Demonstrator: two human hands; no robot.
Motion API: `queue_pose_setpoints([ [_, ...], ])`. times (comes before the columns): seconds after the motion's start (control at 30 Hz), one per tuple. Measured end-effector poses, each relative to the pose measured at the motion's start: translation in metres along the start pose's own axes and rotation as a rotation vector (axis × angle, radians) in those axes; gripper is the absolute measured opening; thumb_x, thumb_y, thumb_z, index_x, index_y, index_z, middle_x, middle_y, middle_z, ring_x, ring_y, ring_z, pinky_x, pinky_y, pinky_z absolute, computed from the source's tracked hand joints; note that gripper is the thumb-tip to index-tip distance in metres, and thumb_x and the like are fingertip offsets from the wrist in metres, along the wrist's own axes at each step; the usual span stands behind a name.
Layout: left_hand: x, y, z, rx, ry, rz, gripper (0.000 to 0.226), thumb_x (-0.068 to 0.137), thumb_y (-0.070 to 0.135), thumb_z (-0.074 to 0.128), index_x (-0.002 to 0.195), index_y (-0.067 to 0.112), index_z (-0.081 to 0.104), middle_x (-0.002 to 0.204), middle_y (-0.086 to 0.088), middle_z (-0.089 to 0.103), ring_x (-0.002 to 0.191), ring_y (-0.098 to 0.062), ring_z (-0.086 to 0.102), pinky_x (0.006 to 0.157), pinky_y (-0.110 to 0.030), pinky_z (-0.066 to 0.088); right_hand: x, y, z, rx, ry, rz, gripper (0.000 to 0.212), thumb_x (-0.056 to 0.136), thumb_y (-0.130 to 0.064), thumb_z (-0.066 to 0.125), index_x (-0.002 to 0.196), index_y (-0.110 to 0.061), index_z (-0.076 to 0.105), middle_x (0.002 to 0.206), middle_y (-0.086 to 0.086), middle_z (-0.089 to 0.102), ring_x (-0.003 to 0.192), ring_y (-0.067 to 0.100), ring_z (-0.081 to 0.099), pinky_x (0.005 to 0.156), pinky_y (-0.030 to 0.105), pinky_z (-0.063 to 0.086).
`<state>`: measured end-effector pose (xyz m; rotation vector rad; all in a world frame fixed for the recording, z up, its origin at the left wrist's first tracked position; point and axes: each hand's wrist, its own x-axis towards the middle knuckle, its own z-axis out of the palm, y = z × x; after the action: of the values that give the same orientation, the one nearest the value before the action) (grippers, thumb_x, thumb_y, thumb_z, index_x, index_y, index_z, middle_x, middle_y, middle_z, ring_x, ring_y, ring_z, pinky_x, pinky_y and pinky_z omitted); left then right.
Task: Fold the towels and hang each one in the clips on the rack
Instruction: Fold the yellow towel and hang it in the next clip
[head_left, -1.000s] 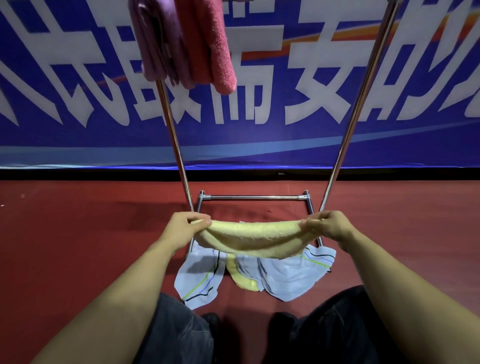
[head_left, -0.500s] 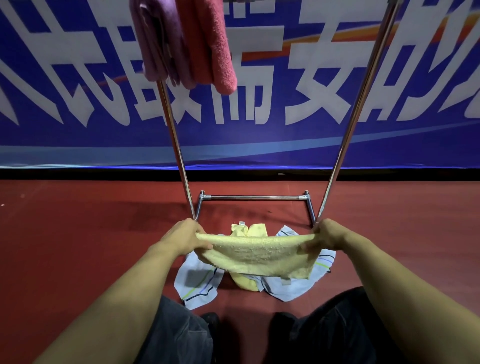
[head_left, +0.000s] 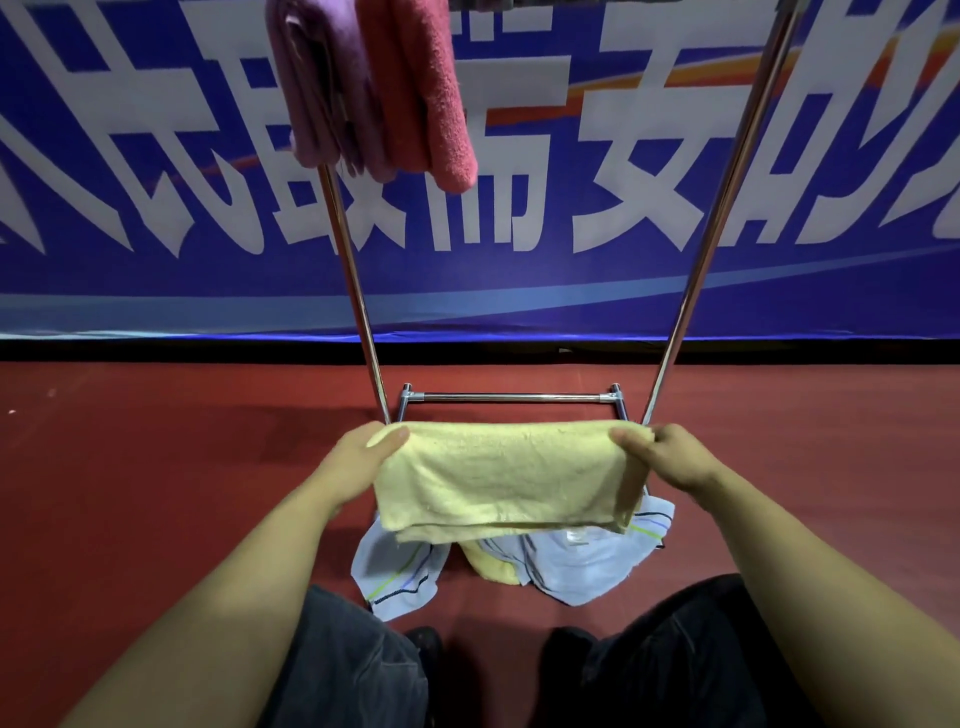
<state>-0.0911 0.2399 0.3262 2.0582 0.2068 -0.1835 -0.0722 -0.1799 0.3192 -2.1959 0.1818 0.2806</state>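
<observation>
I hold a folded yellow towel stretched flat between both hands, in front of the rack's base. My left hand pinches its left top corner and my right hand pinches the right one. The towel hangs doubled, lower edges level. A purple towel and a red towel hang folded from the top of the metal rack; the clips are out of frame. On the floor under my hands lie a pale blue striped towel and another yellow towel.
The rack's two slanted chrome poles rise left and right of my hands, joined by a low crossbar. A blue banner with large white characters stands behind it. The floor is red. My knees in dark trousers are at the bottom.
The yellow towel has been lifted off the floor pile and pulled taut into a flat doubled rectangle. Both hands rose slightly and moved a little apart.
</observation>
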Motion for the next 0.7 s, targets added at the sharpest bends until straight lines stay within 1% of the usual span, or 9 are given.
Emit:
queue_pose_setpoints([
  [0.07, -0.001, 0.007, 0.002, -0.067, 0.076, 0.048, 0.032, 0.100, 0.036, 0.064, 0.084, 0.009, 0.062, 0.074, 0.005, 0.058, 0.070, -0.012, 0.049, 0.068, -0.034, 0.037, 0.000, -0.005, 0.001, 0.031, 0.063, -0.067, 0.048, 0.095, -0.049, 0.064, 0.093, -0.002, 0.074, 0.080, -0.004, 0.068, 0.075, 0.021, 0.063, 0.074, 0.035, 0.051],
  [0.1, -0.003, 0.011, 0.004, -0.103, 0.117, 0.062, 0.031, 0.101, 0.037, 0.063, 0.086, 0.009, 0.063, 0.076, 0.004, 0.059, 0.070, -0.012, 0.049, 0.069, -0.034, 0.038, 0.000, -0.007, 0.002, 0.062, 0.097, -0.094, 0.043, 0.096, -0.049, 0.062, 0.100, -0.008, 0.075, 0.087, -0.004, 0.074, 0.083, 0.023, 0.069, 0.080, 0.038, 0.055],
  [0.17, -0.004, 0.018, 0.006, -0.180, 0.173, 0.094, 0.029, 0.103, 0.039, 0.060, 0.086, 0.015, 0.063, 0.076, 0.005, 0.061, 0.069, -0.011, 0.052, 0.068, -0.034, 0.041, -0.001, -0.013, 0.004, 0.130, 0.154, -0.157, 0.036, 0.099, -0.048, 0.058, 0.110, -0.017, 0.074, 0.099, -0.001, 0.077, 0.097, 0.023, 0.071, 0.089, 0.042, 0.056],
  [0.23, -0.006, 0.023, 0.006, -0.208, 0.201, 0.110, 0.030, 0.103, 0.045, 0.056, 0.087, 0.020, 0.060, 0.076, 0.005, 0.061, 0.068, -0.012, 0.053, 0.068, -0.036, 0.043, -0.003, -0.019, 0.006, 0.180, 0.193, -0.207, 0.031, 0.102, -0.043, 0.055, 0.112, -0.019, 0.072, 0.102, 0.001, 0.075, 0.097, 0.020, 0.069, 0.089, 0.041, 0.053],
  [0.33, -0.007, 0.027, 0.008, -0.134, 0.224, 0.150, 0.031, 0.104, 0.048, 0.052, 0.089, 0.022, 0.056, 0.079, 0.003, 0.056, 0.072, -0.012, 0.050, 0.070, -0.036, 0.042, -0.007, -0.028, 0.008, 0.218, 0.243, -0.264, 0.028, 0.105, -0.039, 0.050, 0.110, -0.019, 0.070, 0.101, 0.000, 0.071, 0.095, 0.016, 0.065, 0.083, 0.033, 0.049],
  [0.43, -0.011, 0.035, 0.012, -0.053, 0.250, 0.168, 0.026, 0.106, 0.043, 0.048, 0.091, 0.024, 0.055, 0.082, 0.005, 0.056, 0.073, -0.010, 0.051, 0.067, -0.030, 0.041, -0.008, -0.031, 0.008, 0.191, 0.279, -0.292, 0.031, 0.106, -0.038, 0.049, 0.112, -0.017, 0.069, 0.102, 0.001, 0.069, 0.098, 0.019, 0.065, 0.088, 0.038, 0.049],
  [0.6, -0.005, 0.027, 0.012, 0.026, 0.229, 0.123, 0.036, 0.106, 0.046, 0.047, 0.095, 0.014, 0.056, 0.086, -0.001, 0.061, 0.076, -0.016, 0.052, 0.067, -0.032, 0.041, -0.007, -0.031, 0.006, 0.120, 0.257, -0.176, 0.035, 0.100, -0.044, 0.058, 0.103, -0.013, 0.074, 0.098, 0.002, 0.075, 0.094, 0.021, 0.069, 0.087, 0.041, 0.053],
  [0.67, 0.001, 0.018, 0.011, 0.001, 0.209, 0.055, 0.039, 0.103, 0.050, 0.053, 0.099, 0.013, 0.063, 0.092, -0.003, 0.068, 0.081, -0.018, 0.058, 0.072, -0.034, 0.046, -0.011, -0.030, 0.006, 0.193, 0.187, -0.046, 0.041, 0.096, -0.044, 0.065, 0.098, -0.005, 0.076, 0.097, 0.011, 0.077, 0.086, 0.021, 0.068, 0.083, 0.039, 0.055],
  [0.7, 0.003, 0.014, 0.013, -0.074, 0.176, -0.002, 0.038, 0.101, 0.051, 0.057, 0.102, 0.015, 0.067, 0.095, -0.001, 0.073, 0.086, -0.019, 0.065, 0.078, -0.037, 0.051, -0.012, -0.029, 0.007, 0.240, 0.150, 0.031, 0.047, 0.093, -0.045, 0.068, 0.096, 0.001, 0.075, 0.095, 0.015, 0.076, 0.081, 0.023, 0.067, 0.079, 0.038, 0.055],
])
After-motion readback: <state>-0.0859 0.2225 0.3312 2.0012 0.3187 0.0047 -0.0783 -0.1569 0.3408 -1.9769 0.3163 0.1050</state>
